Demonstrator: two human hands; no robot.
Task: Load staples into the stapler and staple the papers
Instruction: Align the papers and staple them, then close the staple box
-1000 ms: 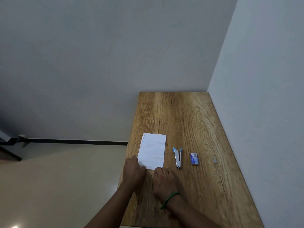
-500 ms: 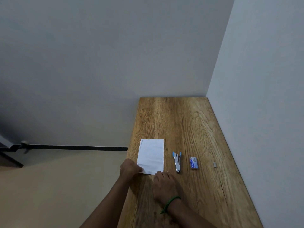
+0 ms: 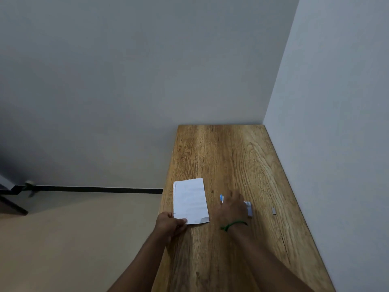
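White papers [image 3: 190, 200] lie flat near the left edge of the wooden table [image 3: 221, 157]. My left hand [image 3: 169, 225] holds their near left corner, thumb on top. My right hand [image 3: 230, 208], with a green band on the wrist, lies over the stapler [image 3: 221, 198]. Only the stapler's blue far tip shows beyond the fingers, and the grip is hidden. A small blue and white staple box [image 3: 249, 208] sits just right of that hand, partly covered. Further right lies a short grey strip of staples [image 3: 273, 210].
A grey wall runs along the table's right side and another closes its far end. The table's left edge drops to a beige floor [image 3: 73, 239] with a black baseboard line. Bare wood stretches beyond the objects.
My right hand left the papers' near right corner and moved right and forward onto the stapler. My left hand stayed at the near left corner. The camera tilted down a little.
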